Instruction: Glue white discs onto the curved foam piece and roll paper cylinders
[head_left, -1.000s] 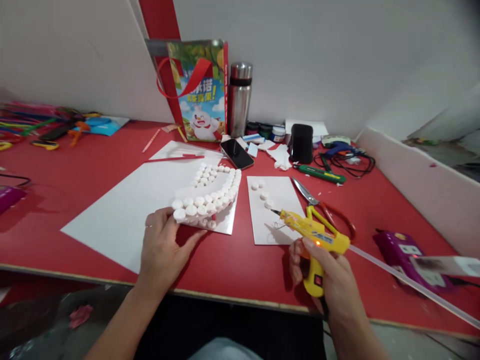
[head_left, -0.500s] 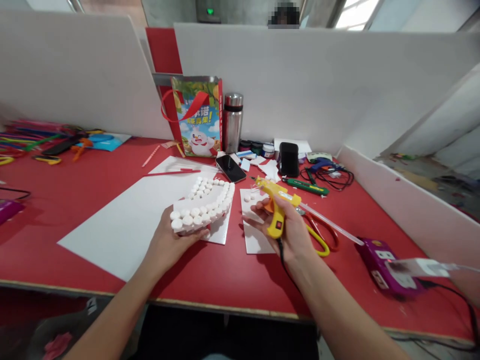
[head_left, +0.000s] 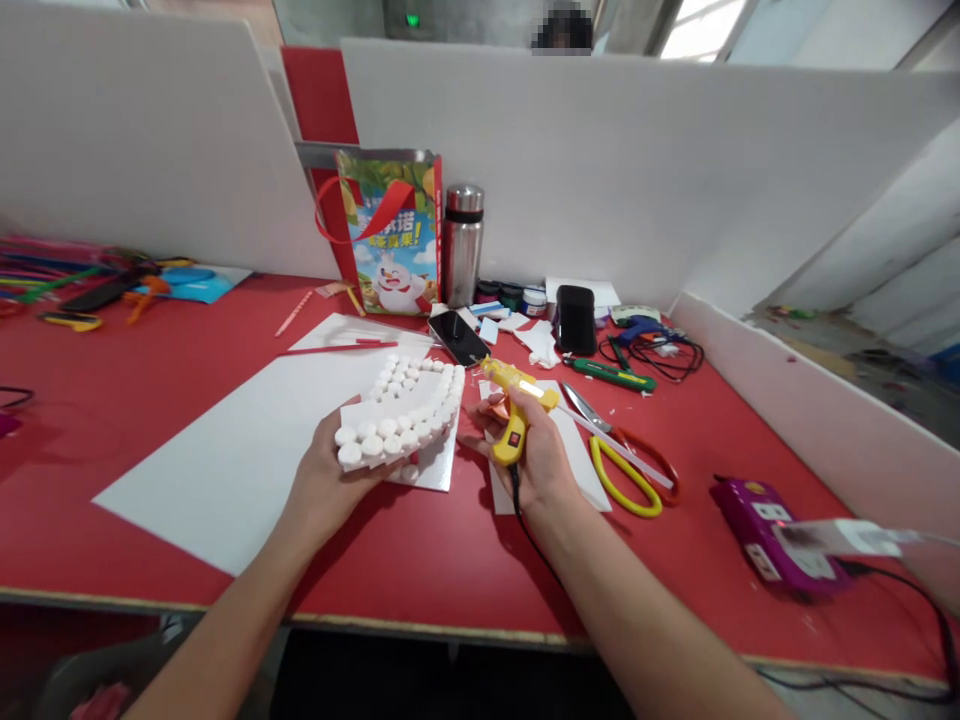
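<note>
My left hand (head_left: 334, 470) holds a white curved piece (head_left: 405, 415) by its left end, tilted above the table. Rows of small round white balls cover its edges. In my right hand (head_left: 536, 455) is a yellow glue gun (head_left: 515, 400) with a clear glue stick out of its back and a black cord below. Its nozzle points left, close to the right side of the white piece; whether they touch I cannot tell. Beneath the glue gun lies a small white board (head_left: 577, 470). A large white sheet (head_left: 217, 460) lies under and left of my left hand.
Scissors (head_left: 626, 478) with red and yellow handles lie right of my right hand, near a purple power strip (head_left: 776, 535). Behind stand a steel bottle (head_left: 463, 245) and a printed bag (head_left: 397, 235). A phone (head_left: 459, 338) and green cutter (head_left: 611, 374) lie ahead.
My right hand has moved left with the glue gun, bringing its nozzle nearer the white piece. More of the scissors shows. The view has shifted slightly.
</note>
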